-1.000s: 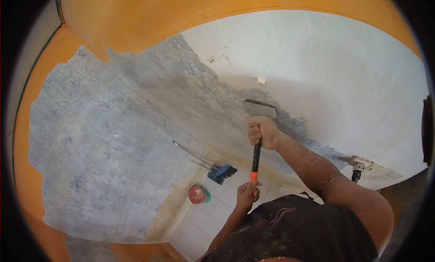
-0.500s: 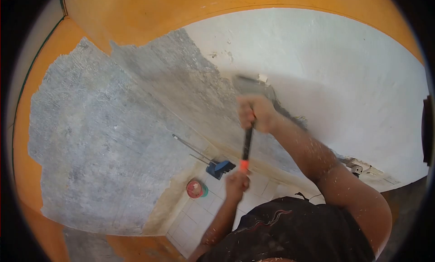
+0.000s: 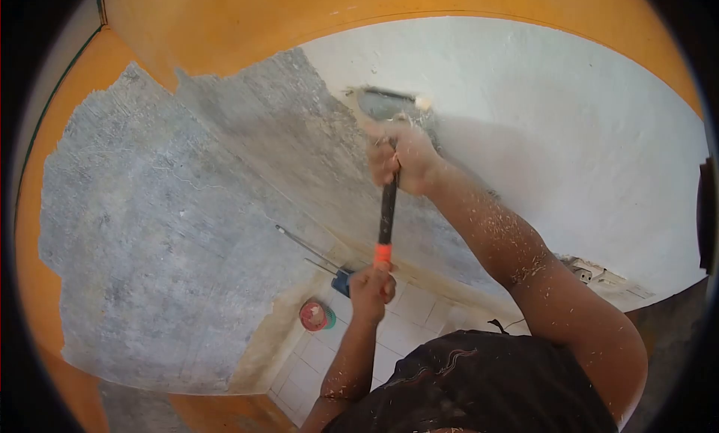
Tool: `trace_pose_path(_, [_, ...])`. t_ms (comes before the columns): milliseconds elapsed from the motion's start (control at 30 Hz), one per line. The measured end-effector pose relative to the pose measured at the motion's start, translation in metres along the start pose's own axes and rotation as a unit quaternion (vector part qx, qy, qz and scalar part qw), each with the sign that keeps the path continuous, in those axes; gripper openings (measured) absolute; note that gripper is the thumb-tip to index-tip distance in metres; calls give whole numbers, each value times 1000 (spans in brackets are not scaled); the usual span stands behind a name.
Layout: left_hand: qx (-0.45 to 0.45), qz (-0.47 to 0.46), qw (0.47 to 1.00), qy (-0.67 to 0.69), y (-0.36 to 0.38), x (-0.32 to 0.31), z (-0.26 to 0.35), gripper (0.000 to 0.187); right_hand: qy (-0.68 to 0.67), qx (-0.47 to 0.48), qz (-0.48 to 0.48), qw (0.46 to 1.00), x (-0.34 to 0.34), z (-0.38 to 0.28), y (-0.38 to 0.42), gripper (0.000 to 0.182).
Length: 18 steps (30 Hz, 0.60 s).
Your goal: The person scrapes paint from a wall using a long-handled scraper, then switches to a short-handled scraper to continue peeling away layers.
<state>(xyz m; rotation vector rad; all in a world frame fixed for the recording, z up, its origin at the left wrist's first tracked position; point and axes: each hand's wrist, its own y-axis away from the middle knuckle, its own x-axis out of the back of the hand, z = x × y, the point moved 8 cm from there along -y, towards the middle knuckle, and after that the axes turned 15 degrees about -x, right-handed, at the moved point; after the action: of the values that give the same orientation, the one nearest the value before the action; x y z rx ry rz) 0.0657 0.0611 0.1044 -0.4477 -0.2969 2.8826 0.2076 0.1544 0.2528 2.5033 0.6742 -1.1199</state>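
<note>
Both hands are on a long-handled scraper (image 3: 387, 216) with a black shaft and an orange band low down. My right hand (image 3: 404, 154) is wrapped round the upper shaft, just below the head. Lower down, my left hand (image 3: 372, 289) grips the end below the orange band. The wide scraper head, blurred by motion, lies against the wall (image 3: 539, 89) where white paint meets bare grey plaster (image 3: 262, 111). Pale flakes cling to my right forearm and some hang in the air.
An adjoining wall (image 3: 150, 208) is stripped to grey, with orange paint around it. On the tiled floor (image 3: 408, 306) stand a red and green bucket (image 3: 317, 316) and a blue dustpan (image 3: 341, 283), partly hidden by my left hand. A wall socket (image 3: 583, 273) sits low at right.
The scraper and both hands have moved up and left along the wall. My left hand now covers part of the dustpan, and more flakes lie on my right arm.
</note>
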Motion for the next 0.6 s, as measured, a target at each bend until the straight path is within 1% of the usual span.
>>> trace_pose_path(100, [1,-6,1000,-25,-10,-4,22,34,-20,29,15,999,-18,-14,5,42])
trace_pose_path(133, [29,1,999,23,-3,0,5,35,-21,35,8,999,-6,-5,0,42])
trace_pose_path(167, [27,-3,999,25,8,2,-12,35,-9,37,37,999,11,9,2,42])
trace_pose_path(200, [71,3,997,15,25,4,-38,36,3,41,66,997,28,23,5,42])
trace_pose_path(233, [115,9,993,4,41,5,-57,37,-32,-3,80,996,54,50,4,42])
trace_pose_path(267, [146,17,989,6,54,3,-65,37,-67,-48,93,992,60,65,8,43])
trace_pose_path(300, [177,27,984,8,63,3,-72,38,-66,-43,94,992,64,63,6,43])
trace_pose_path(333, [174,19,985,15,59,7,-72,38,-51,-36,90,994,66,59,4,42])
trace_pose_path(367, [106,22,994,30,44,9,-54,28,-37,-35,86,995,59,55,4,41])
trace_pose_path(400, [90,20,996,15,33,18,-44,29,-51,-62,74,994,42,44,0,39])
trace_pose_path(433, [70,16,997,-3,22,30,-32,29,-52,-66,71,994,40,45,-3,39])
trace_pose_path(467, [68,19,998,-7,18,34,-14,29,-67,-46,34,996,33,42,-7,37])
trace_pose_path(500, [71,26,995,-59,18,36,8,29,-78,-25,-3,997,25,37,-12,36])
trace_pose_path(533, [75,35,991,-107,18,38,20,30,-82,-13,-9,996,23,36,-13,35])
trace_pose_path(567, [75,42,991,-104,19,38,21,30,-79,-20,-10,997,23,38,-14,35])
trace_pose_path(600, [63,28,993,-97,21,35,22,30,-92,-7,-18,996,22,37,-13,33])
